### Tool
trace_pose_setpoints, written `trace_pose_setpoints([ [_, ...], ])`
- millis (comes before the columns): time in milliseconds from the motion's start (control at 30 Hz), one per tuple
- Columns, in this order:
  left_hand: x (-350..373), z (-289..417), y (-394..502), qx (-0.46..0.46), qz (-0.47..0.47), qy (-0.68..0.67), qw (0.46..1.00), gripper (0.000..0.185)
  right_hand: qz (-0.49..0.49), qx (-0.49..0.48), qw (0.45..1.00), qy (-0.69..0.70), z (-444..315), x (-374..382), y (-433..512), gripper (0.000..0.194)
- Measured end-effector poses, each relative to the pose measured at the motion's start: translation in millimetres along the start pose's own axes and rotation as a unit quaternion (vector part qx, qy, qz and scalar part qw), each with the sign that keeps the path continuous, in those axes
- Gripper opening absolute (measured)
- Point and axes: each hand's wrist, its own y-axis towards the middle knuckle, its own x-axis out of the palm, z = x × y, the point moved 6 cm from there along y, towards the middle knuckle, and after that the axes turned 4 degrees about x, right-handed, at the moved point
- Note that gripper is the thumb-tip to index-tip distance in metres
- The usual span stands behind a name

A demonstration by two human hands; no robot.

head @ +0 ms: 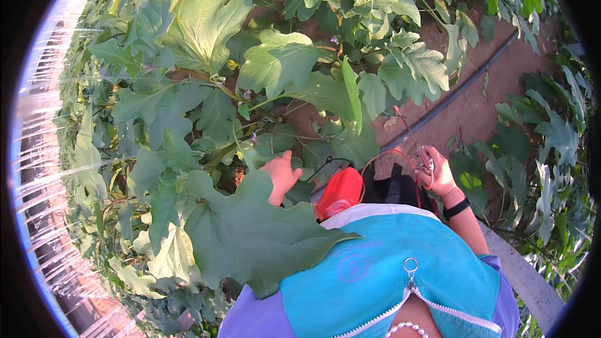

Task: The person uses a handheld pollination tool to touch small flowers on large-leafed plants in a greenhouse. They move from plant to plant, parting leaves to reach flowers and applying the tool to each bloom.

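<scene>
In the middle, my left hand reaches among eggplant leaves, thumb and index finger apart, with nothing visible in it. A broad eggplant leaf covers the forearm. My right hand grips the metal handle of a thin wand, apparently a small hand sprayer. Its slender rod points up and left, ending in a reddish tip. From the handle, an orange-red tube curves left toward a red plastic bottle at my waist. Small purple eggplant flowers show ahead of my left hand.
Eggplant plants crowd the front and left. A dark irrigation pipe runs diagonally over bare soil. More plants border the right. Clear plastic sheeting lies along the left rim. A pale strip passes behind my right arm.
</scene>
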Motion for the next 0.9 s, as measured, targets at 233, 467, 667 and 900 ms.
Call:
trace_pose_setpoints([
  [233, -22.6, -2.2, 11.3, -0.101, 0.121, -0.056, 0.986, 0.061, -0.029, -0.042, 0.998, 0.035, 6.5, -10.1, 67.3, 0.06],
  [467, -38.4, 59.4, 9.8, -0.016, 0.179, -0.114, 0.977, 0.055, -0.052, -0.082, 0.986, 0.133, 10.0, 5.3, 151.4, 0.06],
  [667, -39.8, 86.4, 9.8, -0.001, 0.232, -0.142, 0.962, 0.053, -0.054, -0.082, 0.979, 0.177, 6.1, 51.5, 247.5, 0.06],
  [900, -19.9, 94.0, 8.6, 0.022, 0.224, -0.154, 0.962, 0.054, -0.046, -0.039, 0.987, 0.149, 8.3, 103.9, 313.4, 0.066],
])
